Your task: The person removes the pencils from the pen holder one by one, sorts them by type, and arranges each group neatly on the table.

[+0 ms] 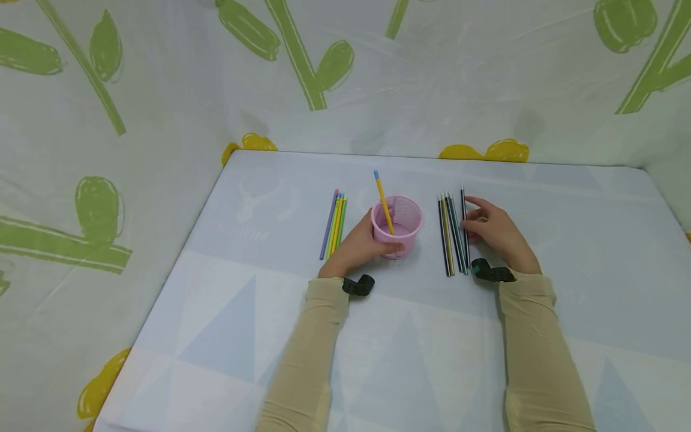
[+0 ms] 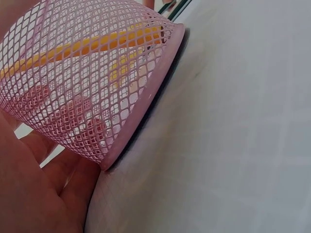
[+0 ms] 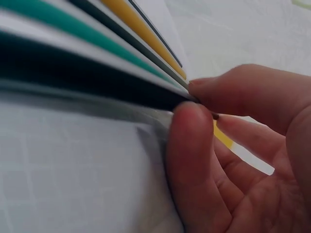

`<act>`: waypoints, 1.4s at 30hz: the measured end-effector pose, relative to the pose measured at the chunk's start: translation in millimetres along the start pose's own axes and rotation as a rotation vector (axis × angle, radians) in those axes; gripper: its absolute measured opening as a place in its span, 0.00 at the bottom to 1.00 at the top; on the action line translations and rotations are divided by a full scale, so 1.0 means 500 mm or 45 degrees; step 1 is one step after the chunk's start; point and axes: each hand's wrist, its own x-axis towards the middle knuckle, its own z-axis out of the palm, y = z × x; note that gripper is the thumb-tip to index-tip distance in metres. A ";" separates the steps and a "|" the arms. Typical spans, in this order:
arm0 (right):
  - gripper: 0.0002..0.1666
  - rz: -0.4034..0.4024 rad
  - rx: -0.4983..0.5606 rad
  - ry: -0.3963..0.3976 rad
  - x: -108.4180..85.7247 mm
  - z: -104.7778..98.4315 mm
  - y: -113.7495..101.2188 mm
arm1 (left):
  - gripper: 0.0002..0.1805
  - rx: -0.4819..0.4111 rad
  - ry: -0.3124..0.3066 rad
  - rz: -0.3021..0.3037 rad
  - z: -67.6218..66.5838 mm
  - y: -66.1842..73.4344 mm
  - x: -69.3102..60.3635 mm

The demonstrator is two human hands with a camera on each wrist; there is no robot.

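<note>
My left hand (image 1: 356,247) grips a pink mesh pencil cup (image 1: 408,241) from its left side, thumb across the front. The cup stands upright on the table, its base touching the surface in the left wrist view. Inside it leans one yellow pencil (image 1: 382,198) with a blue end. My right hand (image 1: 498,233) pinches a dark pencil (image 1: 467,247) between thumb and forefinger, near its far half. That pencil lies at the right end of a row of several pencils (image 1: 450,237), dark, gold and teal, seen close in the right wrist view.
Left of the cup lies a group of several coloured pencils (image 1: 333,225), blue, yellow and green, close to my left hand. The table (image 1: 410,354) has a pale cloth with blue triangles. Behind it hangs a white curtain (image 1: 405,96) with green plant prints.
</note>
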 end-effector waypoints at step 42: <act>0.32 0.033 0.076 0.025 0.007 -0.002 0.020 | 0.47 -0.042 -0.052 -0.070 -0.013 0.062 -0.025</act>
